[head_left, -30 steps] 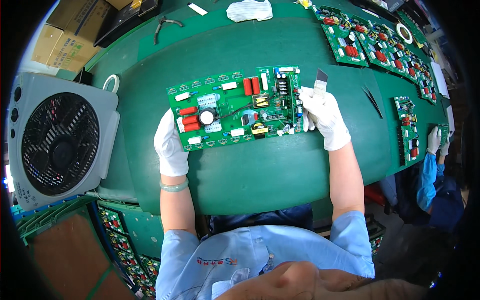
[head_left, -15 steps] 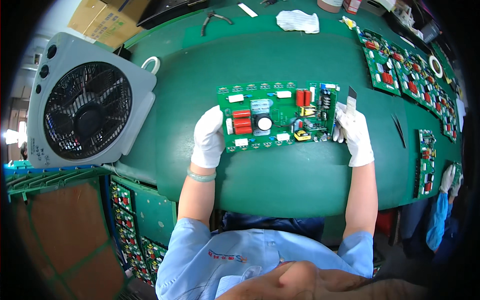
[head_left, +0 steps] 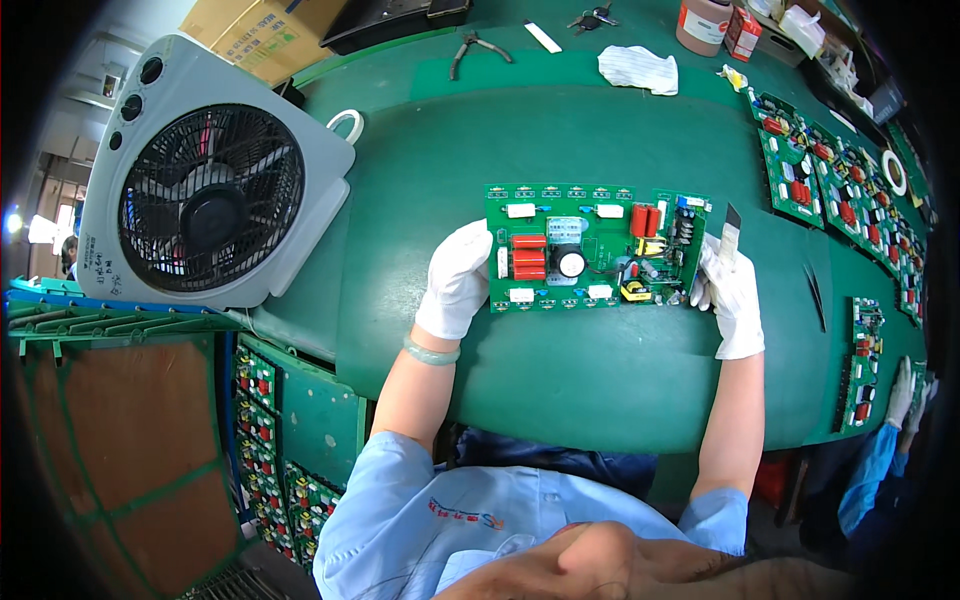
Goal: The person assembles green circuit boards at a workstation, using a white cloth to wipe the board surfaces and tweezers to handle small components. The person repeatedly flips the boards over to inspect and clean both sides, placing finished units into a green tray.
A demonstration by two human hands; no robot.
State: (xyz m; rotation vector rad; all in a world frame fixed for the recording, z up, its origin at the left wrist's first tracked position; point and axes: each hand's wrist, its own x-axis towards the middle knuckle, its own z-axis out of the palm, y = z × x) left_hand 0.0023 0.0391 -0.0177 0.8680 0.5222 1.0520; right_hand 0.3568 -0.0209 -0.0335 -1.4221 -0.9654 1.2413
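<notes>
A green circuit board (head_left: 603,234) is held level over the table between my two white-gloved hands. It carries red cylinders, white blocks, a round black-and-white part and a smaller board standing at its right end. My left hand (head_left: 458,278) is closed on the board's left edge, its fingers partly hidden behind. At the right end, my right hand (head_left: 736,302) is closed on the board's edge. A flat pale strip with a dark tip (head_left: 731,232) sticks up from that same hand; its lower part is hidden in the glove.
A grey box fan (head_left: 320,165) stands at the left. Pliers (head_left: 478,50), a striped cloth (head_left: 638,70) and keys (head_left: 592,17) lie at the back. Tweezers (head_left: 817,298), more boards (head_left: 795,175) and a narrow board (head_left: 862,362) lie right, near another person's gloved hands (head_left: 903,392).
My view has shifted, so the table, fan and board sit farther right in the picture. Both hands keep hold of the board, with no clear change in grip.
</notes>
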